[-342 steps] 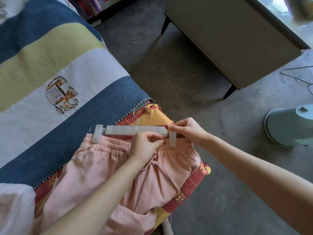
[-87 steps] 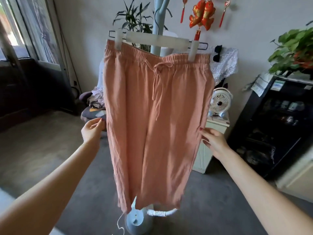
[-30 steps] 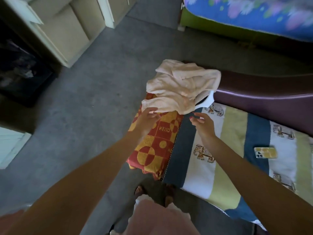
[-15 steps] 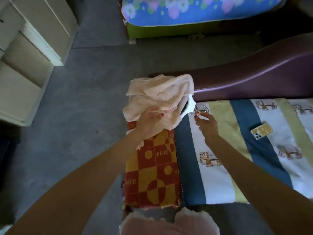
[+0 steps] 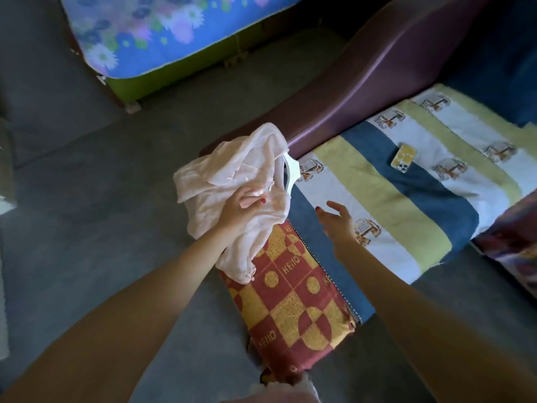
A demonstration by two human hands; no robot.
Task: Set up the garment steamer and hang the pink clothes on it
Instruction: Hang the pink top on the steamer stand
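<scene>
Gripping the crumpled pink garment (image 5: pixel 232 181) in your left hand (image 5: pixel 242 203), you hold it above the red-and-yellow cloth (image 5: pixel 293 298); a white hanger (image 5: pixel 291 172), apparently still inside it, peeks out. Your right hand (image 5: pixel 337 218) hovers beside it, fingers spread and holding nothing, over the striped blanket (image 5: pixel 406 199).

A purple couch (image 5: pixel 363 82) runs from the middle of the frame to the upper right. A striped blanket (image 5: pixel 406 205) of blue, yellow and white bands with small elephant figures covers its seat. On a blue band, right of centre, lies a yellow phone (image 5: pixel 403 157). A red and gold cloth (image 5: pixel 293 295) printed with circles and "HELLO" drapes the seat's near end, lower centre. The grey floor (image 5: pixel 87 199) fills the left, and a floral bed (image 5: pixel 162 39) stands on it, upper left.
</scene>
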